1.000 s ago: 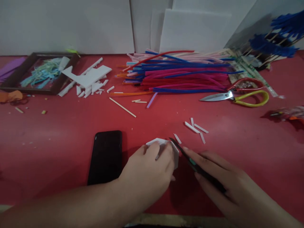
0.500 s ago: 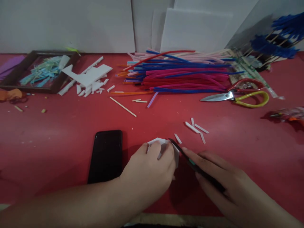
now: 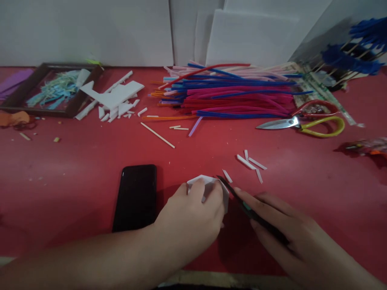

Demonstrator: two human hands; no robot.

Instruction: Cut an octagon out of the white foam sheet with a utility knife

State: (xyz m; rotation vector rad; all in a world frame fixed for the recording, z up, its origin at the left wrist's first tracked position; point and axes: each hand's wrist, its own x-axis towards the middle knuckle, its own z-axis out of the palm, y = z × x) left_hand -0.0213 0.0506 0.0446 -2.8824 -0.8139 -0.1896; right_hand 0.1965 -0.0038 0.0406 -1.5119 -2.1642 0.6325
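Observation:
My left hand [image 3: 193, 213] presses a small white piece of foam board [image 3: 208, 180] flat on the red table. Its fingers are bent over the piece and hide most of it; an angled far edge and the right side show. In my right hand [image 3: 284, 229] is a slim dark utility knife [image 3: 234, 195] with a green slider. The blade points up and left, its tip at the piece's upper right edge; whether it cuts in, I cannot tell. A thin white offcut [image 3: 227, 176] lies just beyond the blade, with several more strips [image 3: 245, 162] farther right.
A black phone [image 3: 135, 197] lies left of my left hand. Farther back are white scraps [image 3: 121, 96], a brown frame [image 3: 72, 105], a pile of coloured pipe cleaners [image 3: 236, 94] and scissors [image 3: 281, 123] with red and yellow handles. A thin stick [image 3: 157, 135] lies nearer.

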